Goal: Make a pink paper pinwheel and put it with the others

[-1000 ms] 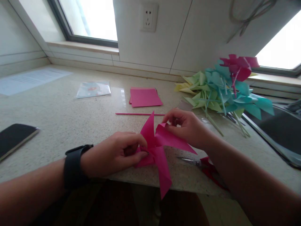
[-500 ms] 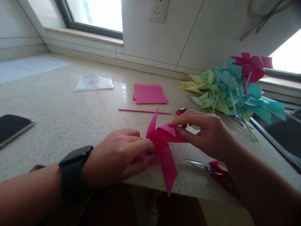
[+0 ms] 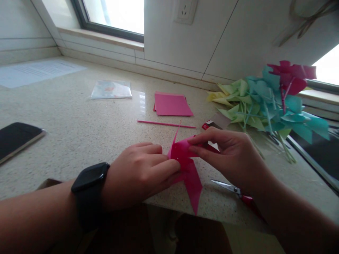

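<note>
A bright pink paper pinwheel (image 3: 192,180), cut into pointed blades, is between my two hands above the counter's front edge. My left hand (image 3: 144,167) grips its left side, the thumb and index finger near the small hole at its middle. Between thumb and fingertips, my right hand (image 3: 227,151) pinches the right-hand blade and bends it over in a curve. One thin blade stands up at the back and another points down toward me. Red-handled scissors (image 3: 230,187) lie under my right wrist, their handles partly hidden.
A pink stick (image 3: 166,124) and a stack of pink paper squares (image 3: 173,104) lie beyond my hands. Finished paper pinwheels (image 3: 265,98) are heaped at the right beside a dark sink or hob. A phone (image 3: 19,139), a clear packet (image 3: 111,89) and a printed sheet (image 3: 39,72) lie left.
My right hand has curled the right blade further over toward the pinwheel's middle. The upright blade now shows edge-on. The whole view has shifted slightly.
</note>
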Demonstrator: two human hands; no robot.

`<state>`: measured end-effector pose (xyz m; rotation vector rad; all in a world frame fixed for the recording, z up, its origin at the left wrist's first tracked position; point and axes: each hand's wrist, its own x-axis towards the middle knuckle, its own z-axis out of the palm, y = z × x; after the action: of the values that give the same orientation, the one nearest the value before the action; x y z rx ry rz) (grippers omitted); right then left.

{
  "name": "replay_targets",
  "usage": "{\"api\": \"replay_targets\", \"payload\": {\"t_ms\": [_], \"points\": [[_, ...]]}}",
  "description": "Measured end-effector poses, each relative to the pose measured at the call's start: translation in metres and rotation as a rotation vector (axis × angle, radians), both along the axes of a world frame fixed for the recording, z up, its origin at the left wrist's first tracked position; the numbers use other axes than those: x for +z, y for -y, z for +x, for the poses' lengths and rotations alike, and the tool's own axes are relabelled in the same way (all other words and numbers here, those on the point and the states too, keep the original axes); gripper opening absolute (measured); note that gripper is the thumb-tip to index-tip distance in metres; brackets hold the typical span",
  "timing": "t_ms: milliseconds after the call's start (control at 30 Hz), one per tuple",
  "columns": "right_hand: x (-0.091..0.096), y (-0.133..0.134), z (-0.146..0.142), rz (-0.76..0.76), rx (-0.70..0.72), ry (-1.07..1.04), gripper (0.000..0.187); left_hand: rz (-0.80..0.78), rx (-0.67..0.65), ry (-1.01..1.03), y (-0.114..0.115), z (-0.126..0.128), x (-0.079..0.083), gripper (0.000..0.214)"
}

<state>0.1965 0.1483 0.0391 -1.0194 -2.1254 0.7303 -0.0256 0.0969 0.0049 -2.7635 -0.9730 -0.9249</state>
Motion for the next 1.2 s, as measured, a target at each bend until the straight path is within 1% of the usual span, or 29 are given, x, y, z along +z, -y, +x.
{"api": "replay_targets", "payload": {"t_ms": [167, 267, 500, 700, 1200], "points": [[0.0, 0.006, -0.005, 0.065, 0.06, 0.016, 0.011, 0.034, 0.03, -0.029, 0.003, -0.001, 0.001, 0.019], [0.0, 0.008, -0.006, 0.077, 0.081, 0.013, 0.012, 0.049, 0.036, -0.042, 0.005, -0.001, 0.001, 0.017], [-0.001, 0.011, -0.005, 0.025, 0.09, -0.012, 0.009, 0.066, 0.04, -0.025, 0.006, -0.001, 0.002, 0.017], [0.0, 0.011, -0.002, -0.047, 0.04, -0.002, 0.004, 0.083, 0.068, -0.011, 0.006, -0.002, 0.002, 0.015], [-0.001, 0.012, -0.003, -0.06, 0.081, 0.023, 0.005, 0.086, 0.086, -0.014, 0.007, -0.002, 0.003, 0.013]]}}
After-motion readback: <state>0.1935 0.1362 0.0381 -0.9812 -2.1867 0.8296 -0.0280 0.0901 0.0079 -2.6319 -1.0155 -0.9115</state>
